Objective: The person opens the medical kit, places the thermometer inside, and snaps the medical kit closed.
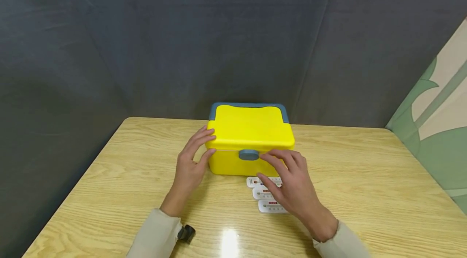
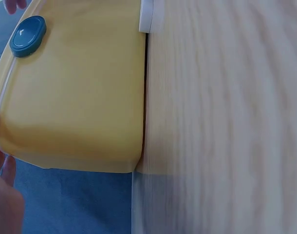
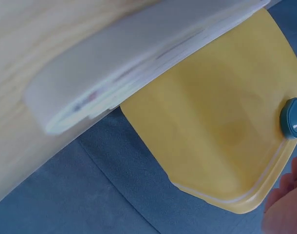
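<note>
Box: a yellow box (image 1: 226, 165) is placed on the table (image 1: 109, 193), near its far edge; it is stood upright, with its front turned to the person.
Lid: the yellow lid (image 1: 251, 128) is laid down on the box, and a thin pale seam is seen between the two.
Handle: a blue handle (image 1: 248, 104) is seen along the back of the box top.
Latch: a blue latch (image 1: 249, 155) is fixed at the middle of the box front, across the seam.
Left hand: the left hand (image 1: 189, 165) is put at the left front corner of the box; its fingers are spread and nearly straight, and the lid edge is touched by them, without being grasped.
Right hand: the right hand (image 1: 295, 185) is held before the right half of the box front, fingertips just beside the latch; the fingers are softly bent, the thumb is well parted from them, and nothing is held.
Strips: three white printed strips (image 1: 270, 208) are laid before the box, one after another, partly covered by the right hand.
Sleeves: pale sleeves (image 1: 157, 233) are worn.
Curtain: a dark curtain (image 1: 219, 39) is hung behind the box.
</note>
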Motion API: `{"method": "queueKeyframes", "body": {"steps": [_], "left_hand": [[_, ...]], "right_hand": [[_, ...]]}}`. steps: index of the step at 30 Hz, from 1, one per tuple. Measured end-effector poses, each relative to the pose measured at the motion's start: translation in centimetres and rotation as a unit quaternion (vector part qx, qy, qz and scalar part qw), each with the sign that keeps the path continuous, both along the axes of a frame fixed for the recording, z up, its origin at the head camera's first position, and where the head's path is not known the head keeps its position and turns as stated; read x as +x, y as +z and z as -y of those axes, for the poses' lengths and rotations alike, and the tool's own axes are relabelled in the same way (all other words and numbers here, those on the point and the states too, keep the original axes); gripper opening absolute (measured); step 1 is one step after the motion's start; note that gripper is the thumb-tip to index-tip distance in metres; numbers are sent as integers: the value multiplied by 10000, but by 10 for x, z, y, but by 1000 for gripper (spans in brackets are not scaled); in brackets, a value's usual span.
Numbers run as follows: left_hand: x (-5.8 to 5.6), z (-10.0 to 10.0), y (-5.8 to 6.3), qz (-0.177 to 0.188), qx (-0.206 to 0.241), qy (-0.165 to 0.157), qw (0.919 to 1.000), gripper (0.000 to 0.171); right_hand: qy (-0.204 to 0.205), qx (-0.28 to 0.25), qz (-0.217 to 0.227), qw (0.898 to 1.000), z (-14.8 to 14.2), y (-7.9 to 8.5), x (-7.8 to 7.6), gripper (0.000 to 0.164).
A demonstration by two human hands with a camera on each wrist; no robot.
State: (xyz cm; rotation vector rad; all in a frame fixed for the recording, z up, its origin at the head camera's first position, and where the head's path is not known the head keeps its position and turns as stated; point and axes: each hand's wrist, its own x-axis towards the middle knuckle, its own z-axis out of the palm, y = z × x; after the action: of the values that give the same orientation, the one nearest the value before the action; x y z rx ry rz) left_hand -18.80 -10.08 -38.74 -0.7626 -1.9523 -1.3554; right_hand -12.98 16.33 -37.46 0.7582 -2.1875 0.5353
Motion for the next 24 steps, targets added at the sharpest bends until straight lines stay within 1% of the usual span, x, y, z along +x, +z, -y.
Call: {"method": "queueKeyframes", "body": {"steps": [4,8,9,11,14,16,20,24], "left_hand": [[1,0,2,-50,-71,42,10000,36],[1,0,4,-183,-114,-29,9998,34],[1,0,4,-208,-115,-48,9997,33],[0,-1,4,-213,-69,-83,9997,33],[0,-1,3,-178,-18,-82,9998,33],[-1,-1,3,-130,17,-72,9999,33],[-1,0,3,-45,44,-71,10000,33],[0,0,3,-105,-34,-47,9999,33]], "right_hand": [[119,-32,-219,9997,5,0,-6,48],[55,248,-231,9994,10,0,-10,37],[16,342,-232,9991,11,0,-10,39],[-72,486,-214,9986,12,0,-11,49],[-188,556,-211,9981,12,0,-12,59],[-246,546,-230,9979,12,0,-13,59],[-296,506,-269,9979,12,0,-16,55],[-267,493,-282,9980,14,0,-17,54]]}}
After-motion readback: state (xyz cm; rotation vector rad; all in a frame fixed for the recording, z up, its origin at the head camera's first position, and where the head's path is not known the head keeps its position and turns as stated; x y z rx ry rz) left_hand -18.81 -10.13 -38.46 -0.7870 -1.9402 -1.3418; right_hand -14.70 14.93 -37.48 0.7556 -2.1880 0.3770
